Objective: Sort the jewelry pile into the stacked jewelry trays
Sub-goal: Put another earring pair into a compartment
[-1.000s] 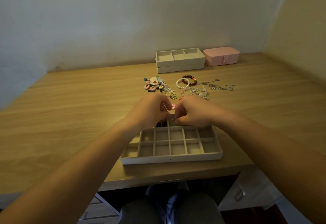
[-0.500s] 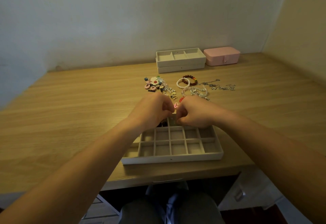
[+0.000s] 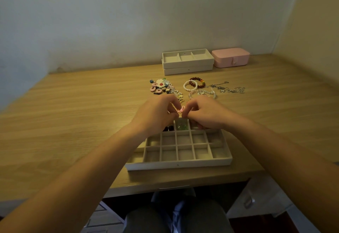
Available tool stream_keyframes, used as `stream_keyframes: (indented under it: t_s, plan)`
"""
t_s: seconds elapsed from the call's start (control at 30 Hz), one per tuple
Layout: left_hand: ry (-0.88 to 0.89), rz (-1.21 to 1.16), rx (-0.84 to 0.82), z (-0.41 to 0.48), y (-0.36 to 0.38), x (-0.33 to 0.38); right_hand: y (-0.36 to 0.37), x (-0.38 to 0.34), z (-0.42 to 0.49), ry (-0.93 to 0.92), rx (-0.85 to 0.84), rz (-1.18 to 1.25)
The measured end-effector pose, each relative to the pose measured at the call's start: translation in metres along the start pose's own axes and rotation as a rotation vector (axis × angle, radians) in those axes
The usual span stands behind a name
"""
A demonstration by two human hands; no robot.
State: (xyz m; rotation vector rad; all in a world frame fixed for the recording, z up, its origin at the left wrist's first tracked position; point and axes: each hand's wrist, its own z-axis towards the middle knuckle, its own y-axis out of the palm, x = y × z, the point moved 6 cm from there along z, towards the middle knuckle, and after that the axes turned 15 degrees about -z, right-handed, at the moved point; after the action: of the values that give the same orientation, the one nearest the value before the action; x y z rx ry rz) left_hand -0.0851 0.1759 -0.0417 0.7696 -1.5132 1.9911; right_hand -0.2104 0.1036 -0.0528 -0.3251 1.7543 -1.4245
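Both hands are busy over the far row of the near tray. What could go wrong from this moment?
1. The left hand and right hand work close together over the grid tray. A small piece could slip into the wrong cell, for example the one holding the green pieces.
2. The grid tray sits near the front edge of the table, so a forearm might nudge it off.

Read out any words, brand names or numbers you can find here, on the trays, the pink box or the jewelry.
No text can be read anywhere in this view.
On the pink jewelry box: plain lid and snap tab, no label showing.
On the stacked trays and the compartment tray: blank walls, no print.
On the silver necklaces: pendants too small to tell whether any form letters.
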Motion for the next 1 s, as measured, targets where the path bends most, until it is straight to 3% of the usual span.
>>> stream_keyframes:
  t_s: [0.3, 0.57, 0.73, 0.83, 0.93, 1.0]
  plan:
    - [0.056, -0.136, -0.013, -0.014, -0.005, 0.001, 0.008, -0.008, -0.002, -0.110, -0.106, -0.198]
    - [0.017, -0.041, -0.116, -0.016, 0.009, -0.003, 0.006, -0.008, -0.004, -0.115, -0.092, -0.193]
    - [0.042, -0.046, -0.097, -0.016, 0.008, 0.000, 0.002, -0.008, -0.004, -0.106, -0.043, -0.149]
    - [0.067, -0.053, -0.062, -0.017, 0.005, 0.001, -0.004, -0.008, -0.001, -0.103, 0.085, -0.128]
    - [0.074, -0.099, 0.083, -0.015, -0.009, -0.001, -0.016, 0.001, 0.004, -0.050, 0.283, -0.073]
    - [0.020, -0.103, 0.161, -0.011, -0.019, -0.010, -0.019, 0.007, 0.009, -0.014, 0.310, -0.075]
